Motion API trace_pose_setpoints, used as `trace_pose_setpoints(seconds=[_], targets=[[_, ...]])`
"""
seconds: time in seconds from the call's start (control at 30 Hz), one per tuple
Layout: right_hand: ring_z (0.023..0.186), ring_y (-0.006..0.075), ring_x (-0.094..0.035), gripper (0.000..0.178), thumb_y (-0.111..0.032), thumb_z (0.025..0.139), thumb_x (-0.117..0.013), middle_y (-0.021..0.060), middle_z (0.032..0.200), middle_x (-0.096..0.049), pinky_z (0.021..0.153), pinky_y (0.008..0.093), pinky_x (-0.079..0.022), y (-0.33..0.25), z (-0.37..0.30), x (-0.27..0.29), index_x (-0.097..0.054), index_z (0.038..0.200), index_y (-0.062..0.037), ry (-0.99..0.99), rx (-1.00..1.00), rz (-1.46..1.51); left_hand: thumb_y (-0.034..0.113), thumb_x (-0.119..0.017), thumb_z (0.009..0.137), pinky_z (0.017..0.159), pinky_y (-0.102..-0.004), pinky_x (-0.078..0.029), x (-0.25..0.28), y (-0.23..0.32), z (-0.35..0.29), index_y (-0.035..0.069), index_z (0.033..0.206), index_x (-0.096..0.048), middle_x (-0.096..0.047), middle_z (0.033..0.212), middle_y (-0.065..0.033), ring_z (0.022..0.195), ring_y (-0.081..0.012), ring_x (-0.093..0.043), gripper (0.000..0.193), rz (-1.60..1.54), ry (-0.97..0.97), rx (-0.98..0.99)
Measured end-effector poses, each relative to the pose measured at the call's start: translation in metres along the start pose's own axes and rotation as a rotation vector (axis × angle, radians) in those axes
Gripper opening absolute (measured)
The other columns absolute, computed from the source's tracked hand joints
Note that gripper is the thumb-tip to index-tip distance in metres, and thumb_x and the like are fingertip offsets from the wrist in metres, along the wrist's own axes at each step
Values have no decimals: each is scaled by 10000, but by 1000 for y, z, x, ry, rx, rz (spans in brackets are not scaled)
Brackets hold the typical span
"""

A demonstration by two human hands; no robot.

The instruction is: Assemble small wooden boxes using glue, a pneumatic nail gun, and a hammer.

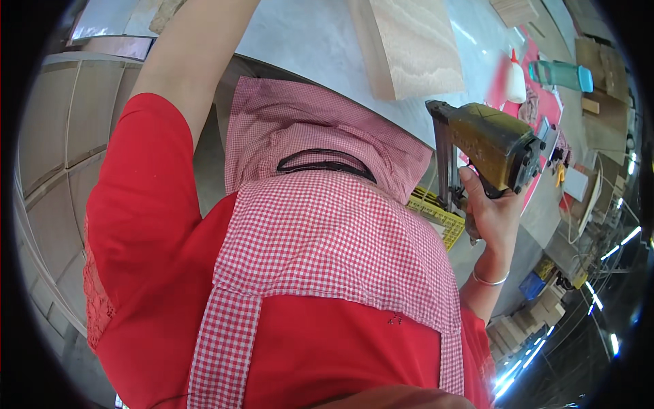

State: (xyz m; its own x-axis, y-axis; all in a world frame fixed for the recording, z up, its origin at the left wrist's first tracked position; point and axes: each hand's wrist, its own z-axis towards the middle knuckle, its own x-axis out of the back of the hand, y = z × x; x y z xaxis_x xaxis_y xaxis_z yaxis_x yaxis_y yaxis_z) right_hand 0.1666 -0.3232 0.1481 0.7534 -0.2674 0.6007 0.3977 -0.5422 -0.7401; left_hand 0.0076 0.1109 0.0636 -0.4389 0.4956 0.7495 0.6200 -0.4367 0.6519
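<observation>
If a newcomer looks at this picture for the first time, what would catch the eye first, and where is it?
Probably the large red-and-white checked apron, which fills the middle over a red shirt. Next comes the yellowish-brown nail or staple gun held in the right hand, right of centre. Above it, to the left, a pale wooden block rests on the table.

Bench [306,41] w/ pale, shiny top; lg wood block [424,53] on it nr the front edge, grain showing; smaller wood pcs [512,11] grouped farther back; to the R, red sheet [531,50] w/ crumpled rag [529,109]; white squeeze btl [516,84] w/ red tip just beside; teal btl [557,75] close by, exact footing unclear
</observation>
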Motion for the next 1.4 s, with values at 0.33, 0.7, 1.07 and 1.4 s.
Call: trace_pose_setpoints(seconds=[0.33,0.7,1.07,1.4], targets=[[634,74,-550,322,-135,838,-799,21,837,-644,552,234,-420,8,6,-1,-638,1079,4,10,84,2,471,-658,822,830,-503,-501,-41,-45,37,-57,911,-684,-645,984,-313,943,-457,-617,535,359,506,-285],[969,140,-648,430,-85,824,-804,92,1101,-698,847,284,-515,-9,13,12,-606,1181,51,-28,57,-59,466,-689,792,793,-478,-521,-37,-44,31,-50,891,-700,-667,918,-302,894,-447,-647,525,247,507,-235],[941,135,-650,407,-77,818,-805,73,1078,-704,829,279,-518,-11,9,6,-622,1162,40,-44,-22,-65,447,-756,713,814,-421,-528,-40,-54,37,-28,926,-715,-698,954,-262,905,-383,-678,521,-15,499,-167],[889,128,-630,457,-77,808,-816,51,1024,-695,789,269,-513,-14,16,14,-594,1195,23,-10,-81,-97,445,-760,699,822,-415,-525,-39,-55,37,-15,936,-716,-709,952,-233,913,-356,-679,519,-45,481,-147]])
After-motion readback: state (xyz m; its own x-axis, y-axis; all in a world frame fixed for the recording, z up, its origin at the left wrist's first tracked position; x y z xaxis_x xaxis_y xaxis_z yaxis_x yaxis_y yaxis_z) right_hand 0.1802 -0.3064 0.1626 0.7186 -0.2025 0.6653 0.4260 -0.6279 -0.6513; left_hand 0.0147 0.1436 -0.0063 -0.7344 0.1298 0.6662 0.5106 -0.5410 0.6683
